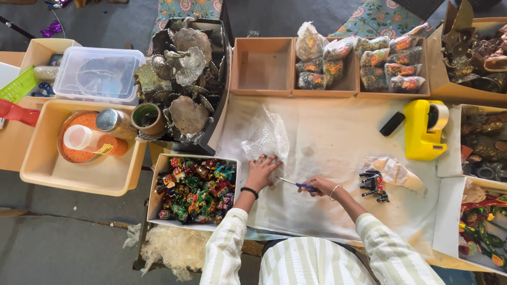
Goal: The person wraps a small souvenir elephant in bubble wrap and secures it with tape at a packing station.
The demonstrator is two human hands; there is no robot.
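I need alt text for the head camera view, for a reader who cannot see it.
Seen from above, a person's left hand presses on a sheet of bubble wrap on a white-covered table while the right hand holds blue-handled scissors. Trays of colourful figurines, wrapped packets and a yellow tape dispenser surround them.

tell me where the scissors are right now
In the head view the scissors lie low on the white sheet, held in the right hand, blades pointing toward the left hand on the bubble wrap.

Craft-packing workshop: trays of painted figurines.
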